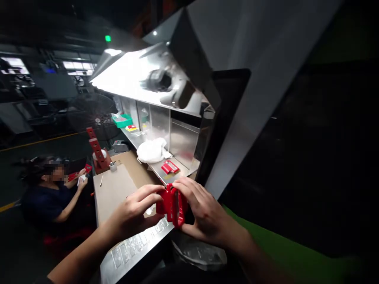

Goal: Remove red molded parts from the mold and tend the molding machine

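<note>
Between both hands is a red plastic part [168, 203] with a flat block on its left and an oblong loop-shaped frame on its right. My left hand [139, 207] grips the block side, thumb below and fingers above. My right hand [201, 207] closes round the loop side, its fingertips on the top edge. The part is held up over the near right edge of the bench. Behind it, on the metal ledge, lies a similar red part [171, 167]. Fingers cover some of the held part's surface.
The bench [111, 201] carries clear plastic pieces [130, 250] along its metal front strip. A white bag [152, 150], a green tray [122, 120] and a small bottle [113, 166] stand farther back. A co-worker [55, 197] sits at left holding a red part. A lit hood [127, 75] hangs above.
</note>
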`<state>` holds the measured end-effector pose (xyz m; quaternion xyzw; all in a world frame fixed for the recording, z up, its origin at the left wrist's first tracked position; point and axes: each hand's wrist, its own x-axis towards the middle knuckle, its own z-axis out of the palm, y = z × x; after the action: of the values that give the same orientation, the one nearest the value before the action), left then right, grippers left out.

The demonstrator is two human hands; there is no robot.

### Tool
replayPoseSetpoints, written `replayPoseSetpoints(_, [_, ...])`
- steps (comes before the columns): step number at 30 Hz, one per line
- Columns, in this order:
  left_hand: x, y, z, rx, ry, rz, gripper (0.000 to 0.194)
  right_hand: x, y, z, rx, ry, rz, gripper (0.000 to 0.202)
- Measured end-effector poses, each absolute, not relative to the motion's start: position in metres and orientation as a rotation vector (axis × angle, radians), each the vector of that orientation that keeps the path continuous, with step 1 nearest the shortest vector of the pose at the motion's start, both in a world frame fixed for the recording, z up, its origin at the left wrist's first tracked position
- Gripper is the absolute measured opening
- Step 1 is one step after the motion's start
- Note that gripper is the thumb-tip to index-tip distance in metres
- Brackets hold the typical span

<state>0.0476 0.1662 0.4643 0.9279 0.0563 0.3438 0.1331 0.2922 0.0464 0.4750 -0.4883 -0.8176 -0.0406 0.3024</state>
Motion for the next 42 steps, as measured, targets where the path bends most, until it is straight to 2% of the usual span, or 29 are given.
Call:
replayPoseSetpoints(3, [0.036,0.181,0.462,2.361,0.312,1.211,0.037,0.299,0.053,0.483,-1.256,-2.054,-0.063,0.098])
replayPoseSetpoints(6, [0.036,0.19,0.476,1.609,0.423,1.432,0.027,0.308,0.058,0.484,-1.195,-1.848,0.088,0.102])
replayPoseSetpoints(8, [0.045,0.19,0.497,1.126,0.371,1.405,0.029,0.312,0.062,0.478,-1.12,-1.745,0.216,0.103])
replayPoseSetpoints(11, [0.067,0.182,0.536,0.788,0.276,1.259,0.042,0.31,0.069,0.464,-1.025,-1.643,0.362,0.099])
replayPoseSetpoints(16, [0.092,0.167,0.568,0.743,0.194,1.174,0.051,0.298,0.074,0.443,-0.985,-1.516,0.516,0.115])
replayPoseSetpoints(25, [0.099,0.166,0.577,0.653,0.25,1.17,0.045,0.303,0.084,0.437,-0.728,-1.171,0.751,0.132])
replayPoseSetpoints(35, [0.099,0.171,0.593,0.646,0.361,1.254,0.042,0.259,0.163,0.49,-0.161,-0.677,1.341,0.098])
replayPoseSetpoints(42, [0.046,0.167,0.588,0.782,0.385,1.638,0.037,0.203,0.2,0.549,0.229,-0.61,1.601,0.097])
